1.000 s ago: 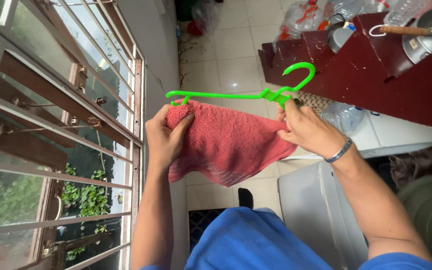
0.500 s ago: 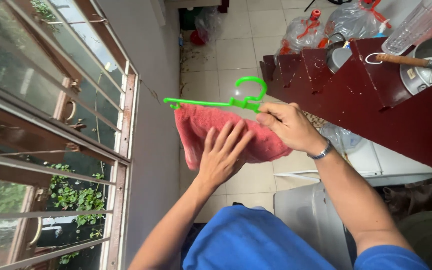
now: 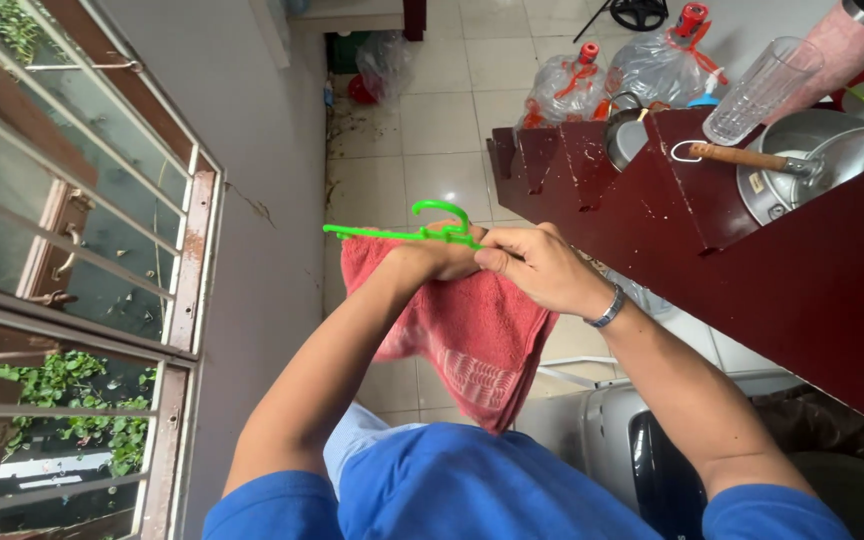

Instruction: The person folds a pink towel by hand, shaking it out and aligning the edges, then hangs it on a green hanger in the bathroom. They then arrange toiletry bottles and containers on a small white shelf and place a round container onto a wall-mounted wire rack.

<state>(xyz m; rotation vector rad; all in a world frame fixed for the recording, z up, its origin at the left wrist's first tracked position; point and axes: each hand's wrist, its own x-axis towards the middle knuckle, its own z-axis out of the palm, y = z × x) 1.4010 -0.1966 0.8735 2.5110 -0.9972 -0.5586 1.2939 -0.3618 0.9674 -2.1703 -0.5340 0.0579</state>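
Note:
A red towel hangs over a bright green plastic hanger held out in front of me. My left hand grips the towel just under the hanger's bar near the hook. My right hand, with a bracelet on its wrist, pinches the towel and hanger beside the hook. The two hands touch each other. The hanger's right end is hidden behind my hands.
A barred window fills the left side. At right a dark red counter carries a metal pot with a wooden handle and a clear glass. Tied plastic bags lie on the tiled floor beyond.
My left hand has moved from the towel's face up to the hook beside my right hand. The towel now hangs lower and bunched, and the hanger has shifted right.

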